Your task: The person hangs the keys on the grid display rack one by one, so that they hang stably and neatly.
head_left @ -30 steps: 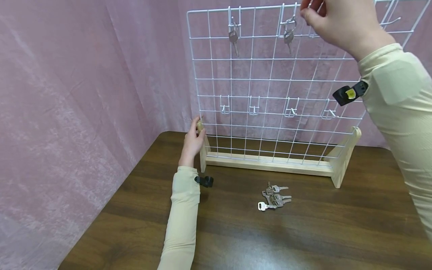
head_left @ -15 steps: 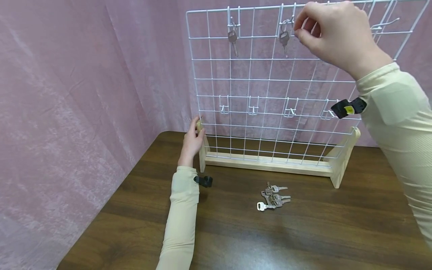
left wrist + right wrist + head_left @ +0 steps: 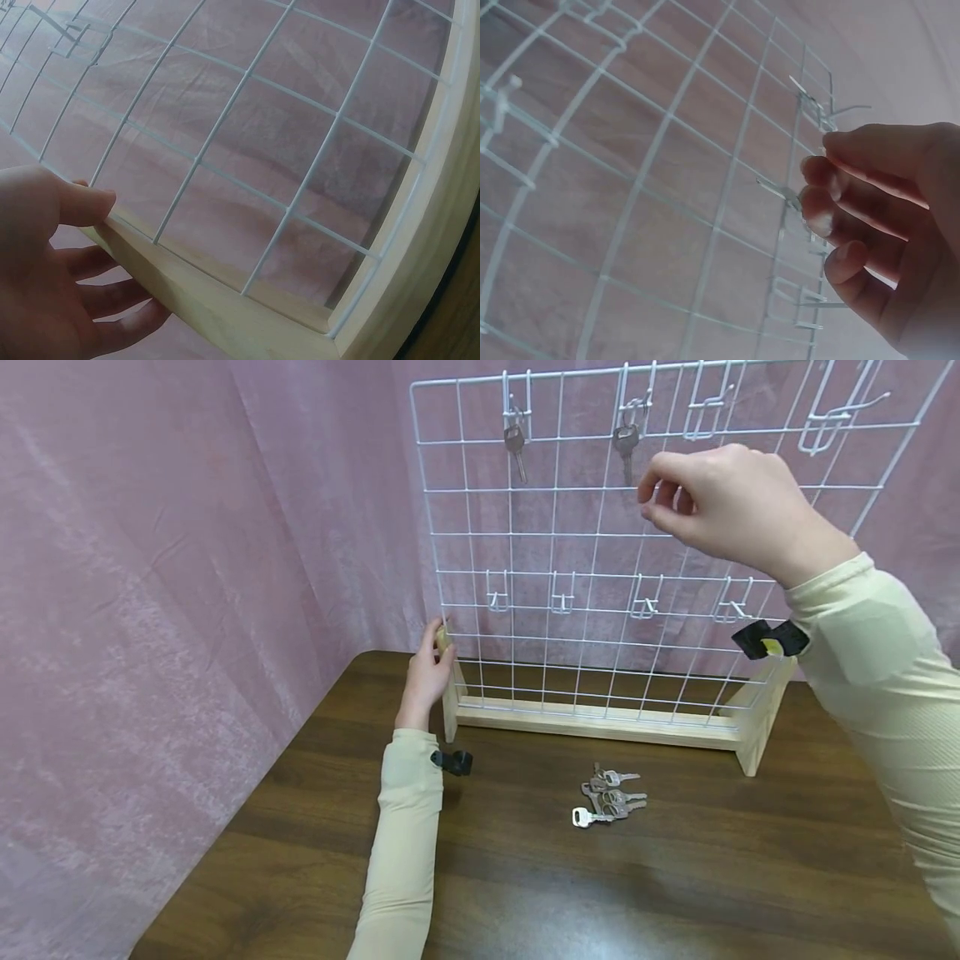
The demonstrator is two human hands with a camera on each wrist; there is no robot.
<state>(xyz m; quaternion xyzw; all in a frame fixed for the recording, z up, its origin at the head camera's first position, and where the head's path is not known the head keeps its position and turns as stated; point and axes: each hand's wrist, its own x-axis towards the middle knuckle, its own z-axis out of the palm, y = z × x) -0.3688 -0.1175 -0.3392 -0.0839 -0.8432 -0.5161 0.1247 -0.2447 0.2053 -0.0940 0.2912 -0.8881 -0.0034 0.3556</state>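
Observation:
In the head view, a white wire grid rack [image 3: 555,535] stands in a wooden base [image 3: 585,717]. My left hand [image 3: 427,675] grips the left wooden upright; in the left wrist view its thumb lies on the grid side of the wood [image 3: 172,281], with the fingers around the other side. My right hand [image 3: 727,514] hovers before the upper grid, fingers loosely curled and holding nothing. One key [image 3: 514,440] hangs from the upper left hook, and another key [image 3: 626,441] hangs by its ring from the hook beside it. The right wrist view shows my right fingers [image 3: 870,142] apart from the keys.
A small pile of keys [image 3: 611,797] lies on the brown wooden table [image 3: 525,885] before the base. Two more upper hooks [image 3: 828,418] stick out at the right. Several lower hooks [image 3: 645,602] line the grid. A pink curtain [image 3: 187,568] hangs behind.
My right hand has come down and away from the second upper hook, leaving the key hanging there. That key has swung slightly left. The left hand keeps its grip on the upright.

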